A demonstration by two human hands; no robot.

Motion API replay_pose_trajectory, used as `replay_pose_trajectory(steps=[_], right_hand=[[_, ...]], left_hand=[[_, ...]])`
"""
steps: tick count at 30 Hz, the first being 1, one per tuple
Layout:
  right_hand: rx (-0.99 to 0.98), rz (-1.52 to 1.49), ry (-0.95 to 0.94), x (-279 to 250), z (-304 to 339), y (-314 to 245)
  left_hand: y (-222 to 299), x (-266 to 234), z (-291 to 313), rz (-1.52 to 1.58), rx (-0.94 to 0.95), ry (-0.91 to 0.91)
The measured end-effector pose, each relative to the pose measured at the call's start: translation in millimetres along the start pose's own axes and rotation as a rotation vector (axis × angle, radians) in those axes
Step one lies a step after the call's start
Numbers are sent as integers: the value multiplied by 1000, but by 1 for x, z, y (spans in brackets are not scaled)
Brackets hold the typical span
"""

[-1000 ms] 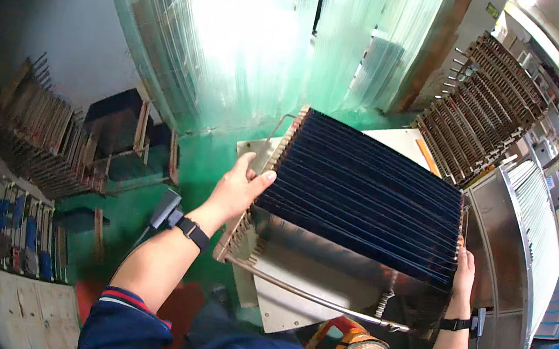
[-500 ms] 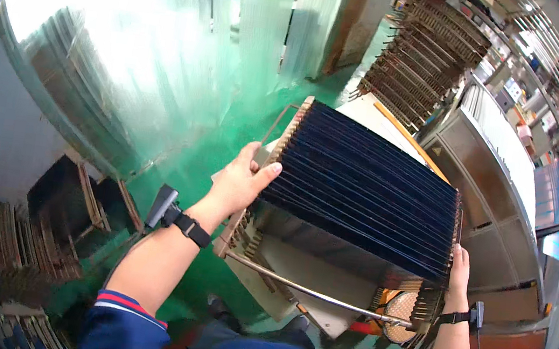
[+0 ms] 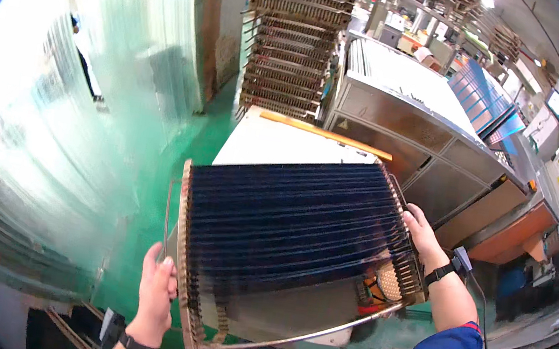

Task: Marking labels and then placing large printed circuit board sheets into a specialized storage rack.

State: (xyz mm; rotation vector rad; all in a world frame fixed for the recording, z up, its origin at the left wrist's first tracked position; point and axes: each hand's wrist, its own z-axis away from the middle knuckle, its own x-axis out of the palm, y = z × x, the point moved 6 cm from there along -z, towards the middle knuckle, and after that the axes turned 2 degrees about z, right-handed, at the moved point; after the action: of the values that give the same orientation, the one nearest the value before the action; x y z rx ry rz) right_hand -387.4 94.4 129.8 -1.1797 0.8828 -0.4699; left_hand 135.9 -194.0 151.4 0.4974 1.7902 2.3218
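Note:
A metal slotted rack (image 3: 182, 253) stands before my body, carrying several thin dark-blue panels (image 3: 287, 225) in parallel rows. Its toothed side rails and a bare metal rod (image 3: 314, 339) along the near edge are visible. My left hand (image 3: 157, 289) is closed at the rack's left side, by a thin wire handle (image 3: 168, 213). On the opposite side my right hand (image 3: 423, 236) grips the toothed right rail, thumb on top and the other fingers mostly hidden. Both wrists wear black straps with small devices.
Beyond the rack is a white tabletop (image 3: 263, 140) with an orange strip (image 3: 327, 135) along its far edge. A tall stack of similar racks (image 3: 292, 49) rises behind it. At right stands a metal-sided machine (image 3: 399, 120); translucent strip curtains (image 3: 126, 48) hang at left.
My view has swung right, bringing more of the machine into sight. The held rack has turned so its left end now lies nearer my body; both hands remain at its sides.

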Motion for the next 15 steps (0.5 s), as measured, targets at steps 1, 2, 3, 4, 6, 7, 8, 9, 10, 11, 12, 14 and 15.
replay_pose_trajectory(steps=[1, 2, 3, 4, 6, 7, 8, 9, 10, 11, 12, 14, 15], right_hand=[[23, -68, -21, 6, 4, -6], [4, -91, -21, 0, 1, 3], [-15, -114, -19, -6, -4, 14], [-6, -116, -42, -4, -8, 17], [-24, 5, -2, -14, -15, 28], [-11, 56, -4, -8, -17, 28], [4, 115, 21, -6, -13, 24], [23, 174, 45, -6, -11, 18], [11, 196, 51, -1, -6, 5], [24, 183, 77, -2, -1, 6], [33, 250, 118, -4, 3, 7], [91, 311, 165, -4, 8, 6], [99, 307, 179, -3, 13, 3]], left_hand=[[-2, -4, 2, 74, -63, 31], [2, -2, -1, 65, -55, -3], [1, -2, -6, 132, -165, -29], [-3, -2, -6, 199, -276, -45], [-3, -1, -14, 251, -349, -104], [-4, -3, -17, 308, -426, -112], [0, -1, -19, 285, -427, -145], [3, -1, -20, 317, -483, -127], [8, -4, -20, 352, -539, -93], [17, 3, -23, 329, -544, -117], [26, 11, -25, 279, -526, -107], [40, 17, -35, 226, -508, -109], [48, 17, -42, 264, -515, -174]])
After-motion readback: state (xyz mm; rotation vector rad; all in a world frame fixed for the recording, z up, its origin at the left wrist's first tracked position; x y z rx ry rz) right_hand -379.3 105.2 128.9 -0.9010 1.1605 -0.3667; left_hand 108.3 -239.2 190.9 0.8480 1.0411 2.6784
